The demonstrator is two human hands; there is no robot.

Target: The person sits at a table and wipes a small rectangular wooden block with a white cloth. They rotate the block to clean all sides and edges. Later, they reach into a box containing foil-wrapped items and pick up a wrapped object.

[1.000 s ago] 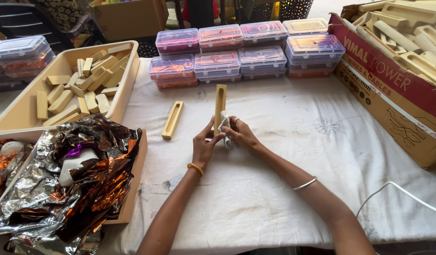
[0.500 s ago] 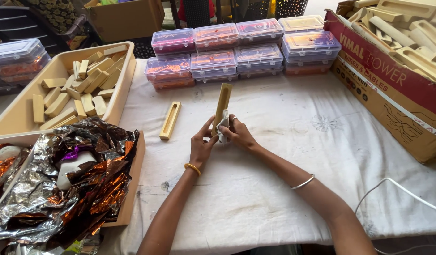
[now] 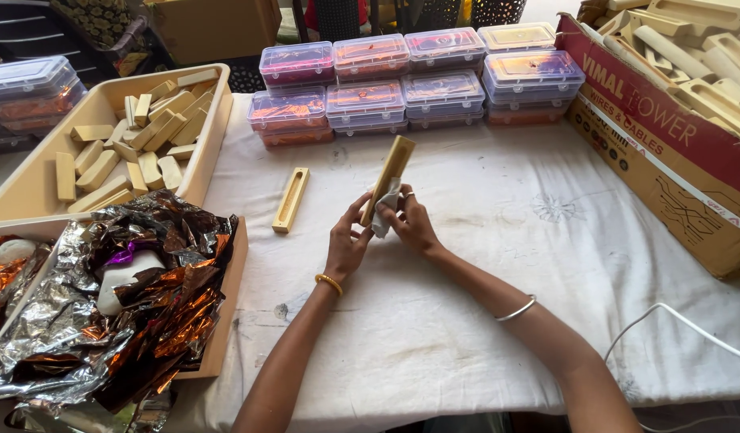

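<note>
My left hand grips the lower end of a long tan wooden block, which tilts up and away from me over the white tablecloth. My right hand presses a small grey-white cloth against the block's side. A second grooved wooden block lies flat on the cloth to the left of my hands, apart from them.
A cream tray with several wooden blocks stands at the left. Crumpled silver and orange foil fills a tray at the near left. Stacked clear lidded boxes line the back. A cardboard box of wooden pieces sits right. A white cable runs near right.
The block in my hands has tilted a little to the right and both hands have shifted slightly along it. The block on the cloth has not moved.
</note>
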